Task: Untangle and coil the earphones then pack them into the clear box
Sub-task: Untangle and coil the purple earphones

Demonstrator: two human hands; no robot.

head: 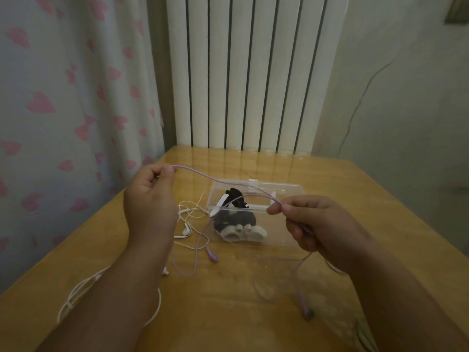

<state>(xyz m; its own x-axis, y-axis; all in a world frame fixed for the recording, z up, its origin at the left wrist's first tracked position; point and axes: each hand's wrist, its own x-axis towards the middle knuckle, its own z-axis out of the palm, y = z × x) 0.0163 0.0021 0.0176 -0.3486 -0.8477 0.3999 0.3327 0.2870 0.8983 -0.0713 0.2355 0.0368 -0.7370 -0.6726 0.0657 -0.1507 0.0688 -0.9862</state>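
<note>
Both hands are raised over the wooden table (253, 288), stretching a length of the purple earphones (215, 179) between them. The left hand (149, 196) pinches one end of that stretch between thumb and forefinger; the right hand (314, 224) pinches the other end at its fingertips, with more of the cord running through the palm and dropping to the table, where it trails in loose loops to a purple earbud (307, 312) near the right forearm. Another purple earbud (212, 256) lies between the arms, just in front of the clear box (279, 189). The box sits open mid-table, its lid flat toward the person, and already holds dark items and some white pieces (what they are is hard to tell). The taut cord crosses directly above it. Left of the box, a tangle of white earphones (189, 217) sprawls on the table, its cable passing under the left forearm. Behind stand a white radiator (253, 72) and a heart-patterned curtain (63, 97).
</note>
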